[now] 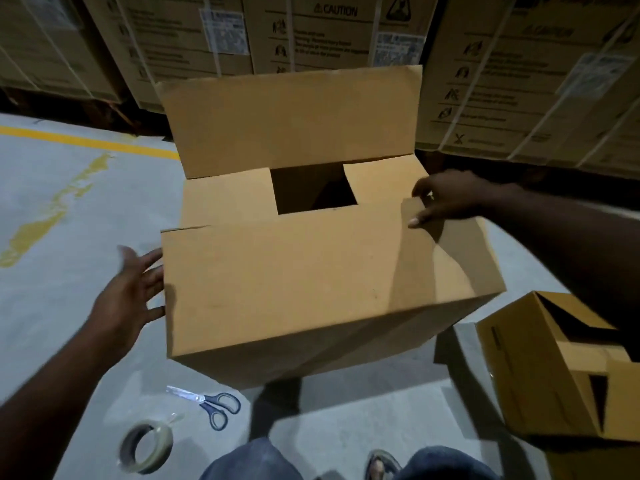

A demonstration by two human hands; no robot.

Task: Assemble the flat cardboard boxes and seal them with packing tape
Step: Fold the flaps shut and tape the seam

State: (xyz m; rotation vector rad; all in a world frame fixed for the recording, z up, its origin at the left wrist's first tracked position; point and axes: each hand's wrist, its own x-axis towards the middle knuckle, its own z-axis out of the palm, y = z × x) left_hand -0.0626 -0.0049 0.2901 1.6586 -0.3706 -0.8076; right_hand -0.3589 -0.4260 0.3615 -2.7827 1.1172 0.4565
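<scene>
Across the back of my view runs a wall of stacked cartons [329,29], strapped and printed with caution marks. Below them spreads the grey floor [69,209], crossed by a yellow line [86,142] at the far left.

The box [294,278] being put together fills the middle, right in front of the person's knees; I cannot tell whether its base rests on the floor. Its far flap [291,123] stands upright. The two short flaps are folded inward with a dark gap between them, and the near flap [277,251] lies down over their front edges.

A second box [540,368] sits tilted on the floor at the lower right, apart from the first, its flaps loose and its dark inside showing – the right forearm hides part of it.

The right hand [443,199] reaches over the box's right end and pinches the corner of the near flap, thumb on top and fingers curled round the far edge. The left hand [131,289] holds nothing – its fingers are spread and straight, with the tips meeting the box's left wall. It is a little blurred.

Blue-handled scissors [211,403] lie on the floor in front of the box, blades together. A roll of clear tape [147,448] lies just beside them, nearer to me, with a loose end sticking up.
</scene>
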